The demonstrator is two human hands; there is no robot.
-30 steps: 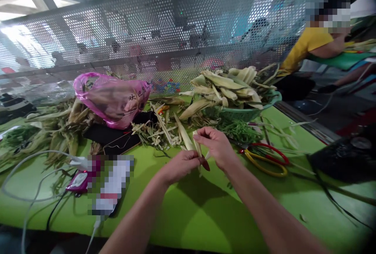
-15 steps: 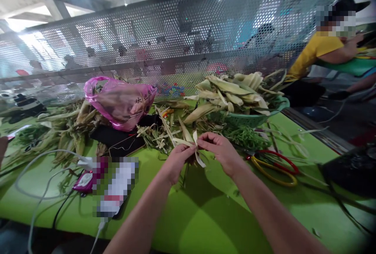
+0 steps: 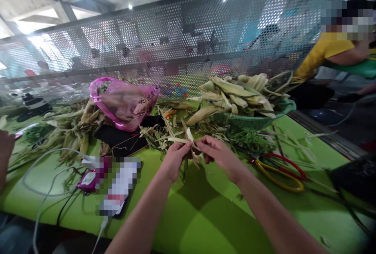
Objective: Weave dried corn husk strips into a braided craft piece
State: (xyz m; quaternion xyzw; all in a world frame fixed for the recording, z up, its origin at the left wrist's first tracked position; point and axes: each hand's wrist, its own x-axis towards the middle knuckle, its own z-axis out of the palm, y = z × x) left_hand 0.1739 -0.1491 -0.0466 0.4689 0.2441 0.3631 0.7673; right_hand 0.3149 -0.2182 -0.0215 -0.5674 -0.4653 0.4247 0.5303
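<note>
My left hand [image 3: 174,159] and my right hand [image 3: 219,154] meet above the green table [image 3: 205,215], both pinching a pale strip of corn husk [image 3: 190,141] between their fingertips. The strip is bent and folded between the two hands, with loose ends sticking up and down. A small dark reddish piece shows between the hands, too small to name. Behind the hands lies a scatter of cut husk strips [image 3: 160,130].
A green basket [image 3: 258,119] piled with husks stands back right. Red and yellow scissors [image 3: 282,170] lie right of my hands. A pink plastic bag [image 3: 125,103], a black phone [image 3: 129,144], chargers and cables [image 3: 44,168] sit left. A perforated metal screen [image 3: 176,46] backs the table. A person in yellow [image 3: 331,50] sits far right.
Both hands have shifted slightly up and away, closer together. The husk strip has gone from held upright to folded over between the fingers. The view has tilted a little leftward.
</note>
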